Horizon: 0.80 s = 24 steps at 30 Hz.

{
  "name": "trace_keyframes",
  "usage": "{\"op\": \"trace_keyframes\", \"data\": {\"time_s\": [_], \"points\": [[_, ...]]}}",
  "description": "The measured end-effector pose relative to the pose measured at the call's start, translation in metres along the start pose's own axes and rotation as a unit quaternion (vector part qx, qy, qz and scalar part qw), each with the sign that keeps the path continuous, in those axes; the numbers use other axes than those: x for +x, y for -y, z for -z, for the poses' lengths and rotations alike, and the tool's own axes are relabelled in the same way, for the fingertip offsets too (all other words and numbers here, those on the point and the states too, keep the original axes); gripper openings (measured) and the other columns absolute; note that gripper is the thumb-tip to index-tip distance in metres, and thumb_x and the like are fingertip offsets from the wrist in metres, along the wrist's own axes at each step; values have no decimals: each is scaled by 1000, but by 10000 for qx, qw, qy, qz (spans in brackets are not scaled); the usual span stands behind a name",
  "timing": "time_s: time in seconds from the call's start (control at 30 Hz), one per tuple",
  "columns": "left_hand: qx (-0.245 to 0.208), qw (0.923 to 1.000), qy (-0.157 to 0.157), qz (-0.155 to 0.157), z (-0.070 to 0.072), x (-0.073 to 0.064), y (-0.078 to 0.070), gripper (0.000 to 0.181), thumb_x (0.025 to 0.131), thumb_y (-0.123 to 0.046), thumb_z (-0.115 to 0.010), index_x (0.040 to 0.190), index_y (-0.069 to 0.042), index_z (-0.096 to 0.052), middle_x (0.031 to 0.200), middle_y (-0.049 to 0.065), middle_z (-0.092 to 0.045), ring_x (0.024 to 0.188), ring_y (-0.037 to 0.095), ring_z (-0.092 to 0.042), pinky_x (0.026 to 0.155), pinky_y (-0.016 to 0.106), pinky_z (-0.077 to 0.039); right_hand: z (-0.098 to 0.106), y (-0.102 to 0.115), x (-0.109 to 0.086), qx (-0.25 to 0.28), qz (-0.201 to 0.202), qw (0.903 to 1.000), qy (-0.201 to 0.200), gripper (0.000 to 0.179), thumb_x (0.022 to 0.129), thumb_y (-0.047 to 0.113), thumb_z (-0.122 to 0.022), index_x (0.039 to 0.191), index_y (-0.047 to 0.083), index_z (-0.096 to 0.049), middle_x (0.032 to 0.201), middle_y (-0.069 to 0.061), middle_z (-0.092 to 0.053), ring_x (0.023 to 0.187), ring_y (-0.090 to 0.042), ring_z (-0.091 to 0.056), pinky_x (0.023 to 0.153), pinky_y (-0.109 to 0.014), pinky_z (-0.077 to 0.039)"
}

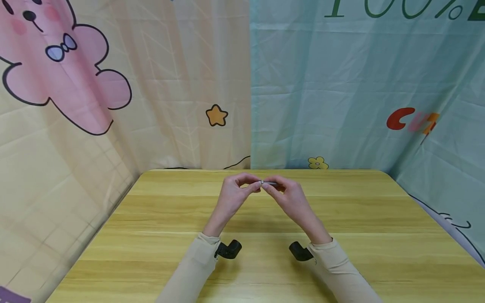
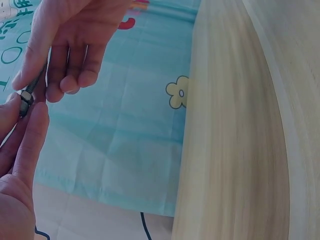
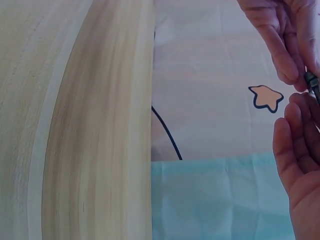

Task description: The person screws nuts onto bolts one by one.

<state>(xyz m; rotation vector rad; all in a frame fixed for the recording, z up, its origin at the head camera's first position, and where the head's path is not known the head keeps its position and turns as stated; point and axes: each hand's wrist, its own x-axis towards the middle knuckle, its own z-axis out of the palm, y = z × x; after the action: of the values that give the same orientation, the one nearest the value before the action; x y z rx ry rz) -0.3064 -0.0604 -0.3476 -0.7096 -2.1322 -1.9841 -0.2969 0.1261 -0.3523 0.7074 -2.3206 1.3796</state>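
A small metal bolt (image 2: 35, 83) is held up between both hands above the far part of the table. Its slim dark shank runs into a wider faceted piece (image 2: 25, 96), which looks like a nut or head. My left hand (image 1: 235, 192) pinches that wider end between thumb and fingers. From the other side, my right hand (image 1: 286, 195) grips the shank with thumb and index finger, the remaining fingers loosely bent. The fingertips of both hands nearly meet. In the right wrist view only the dark end (image 3: 310, 80) of the bolt shows at the frame's edge; fingers cover part of it.
A wooden table (image 1: 265, 269) lies under the forearms. Printed curtains (image 1: 182, 105) hang behind its far edge and along both sides. A black wrist camera (image 1: 229, 249) sticks out from the left sleeve, another black camera (image 1: 300, 251) from the right.
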Motion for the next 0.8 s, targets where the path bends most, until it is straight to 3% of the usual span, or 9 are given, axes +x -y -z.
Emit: {"op": "trace_keyframes", "data": {"time_s": [0.2,0.33,0.47,0.57,0.7,0.8], "points": [[-24,9998,-212,-51,2,-2,1,16,91,-13,-72,99,1,-73,94,15,-71,84,32,-70,78,35,-58,3,-1,-1,296,-388,9988,33,27,95,29,-67,114,10,-70,104,-3,-70,93,-17,-66,83,-38,-54],[-25,9996,-225,-150,3,-1,4,15,90,-15,-74,97,-1,-74,91,10,-71,83,37,-69,79,42,-58,5,-1,0,478,-495,9976,-14,26,95,19,-68,116,4,-68,108,-9,-68,97,-22,-64,86,-38,-54],[-6,9996,-226,-172,3,-2,2,11,91,-12,-73,96,-2,-74,89,9,-71,82,37,-69,81,48,-56,10,21,-3,552,-479,9973,-20,21,96,9,-65,113,-2,-67,107,-14,-67,97,-26,-64,86,-36,-54],[53,9996,-233,-138,3,-1,4,13,91,-14,-73,97,-2,-74,89,9,-71,83,35,-69,80,44,-57,11,18,-2,562,-438,9975,-29,19,96,12,-66,111,0,-68,106,-11,-67,96,-23,-64,85,-34,-54],[171,9996,-228,-51,5,0,9,15,91,-17,-74,97,-4,-75,90,9,-71,83,33,-70,78,37,-58,7,-7,1,728,-425,9964,-53,21,95,18,-68,110,4,-69,104,-8,-68,95,-21,-64,84,-33,-55],[318,9991,-278,28,5,0,7,11,91,-17,-73,96,-8,-75,90,6,-71,82,28,-70,76,36,-58,7,-9,1,752,-475,9960,-47,23,95,20,-69,110,3,-70,103,-9,-68,94,-22,-64,85,-35,-54]]}}
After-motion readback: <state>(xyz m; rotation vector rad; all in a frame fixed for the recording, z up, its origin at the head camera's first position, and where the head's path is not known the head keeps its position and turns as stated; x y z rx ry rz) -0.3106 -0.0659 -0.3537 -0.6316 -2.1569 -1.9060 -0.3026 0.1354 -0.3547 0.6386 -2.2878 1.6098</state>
